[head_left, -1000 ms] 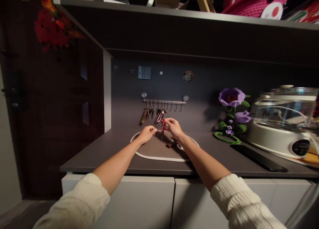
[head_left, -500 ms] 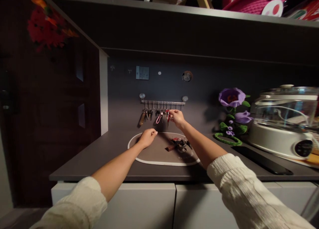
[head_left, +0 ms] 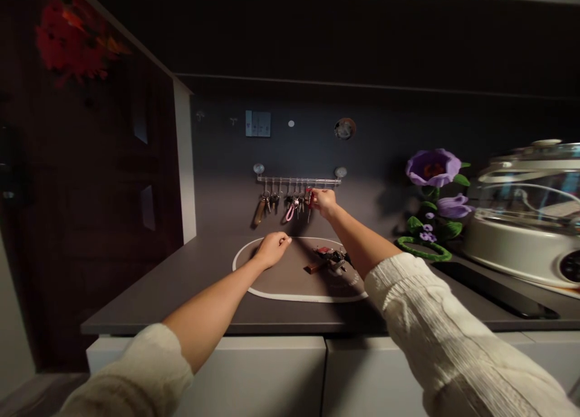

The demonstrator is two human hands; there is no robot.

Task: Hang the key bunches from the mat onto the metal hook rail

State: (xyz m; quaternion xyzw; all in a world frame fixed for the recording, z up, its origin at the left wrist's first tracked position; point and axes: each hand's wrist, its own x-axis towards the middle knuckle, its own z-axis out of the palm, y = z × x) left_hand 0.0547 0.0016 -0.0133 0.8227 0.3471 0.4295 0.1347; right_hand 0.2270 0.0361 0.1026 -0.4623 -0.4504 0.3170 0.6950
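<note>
A clear hook rail (head_left: 299, 180) is fixed to the dark wall, with several keys hanging from its left and middle hooks. Among them are a brown key fob (head_left: 260, 212) and a pink loop strap (head_left: 290, 211). My right hand (head_left: 324, 202) pinches a red key (head_left: 310, 197) just under the rail, right of the pink strap. Whether its ring sits on a hook I cannot tell. Curled above the mat, my left hand (head_left: 272, 249) has its fingers closed; what they hold, if anything, is hidden. A pile of keys (head_left: 334, 258) lies on the oval mat (head_left: 281, 278).
Purple knitted flowers (head_left: 434, 168) stand on the right of the counter (head_left: 181, 284). A black phone (head_left: 493, 289) lies in front of them, beside a white appliance with a clear top (head_left: 521, 242). A shelf overhangs the counter. Red flowers (head_left: 72, 39) hang at upper left.
My right hand with the red key has risen slightly toward the rail. My left hand stays curled over the mat. The camera view has tipped down and moved a little closer.
</note>
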